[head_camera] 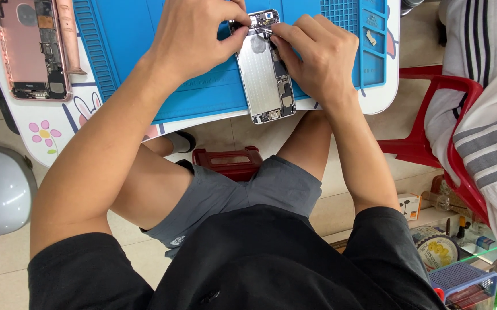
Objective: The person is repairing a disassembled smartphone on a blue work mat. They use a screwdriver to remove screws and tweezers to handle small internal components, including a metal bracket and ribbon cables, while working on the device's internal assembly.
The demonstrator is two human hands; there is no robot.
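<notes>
A red stool (228, 162) shows between the person's knees, with a blue basket (464, 281) of odds and ends low at the right. Past them, an opened silver phone (264, 74) lies on a blue mat (202, 69) at the tabletop (59, 129) edge. The left hand (194, 34) and right hand (317, 54) both pinch at its top end, hiding the parts there; whatever thin tool they hold is hard to make out. A second, pink opened phone (30, 49) lies far left, its top cut off.

small white carton (410, 205) (orange-edged), floor, lower right
</notes>
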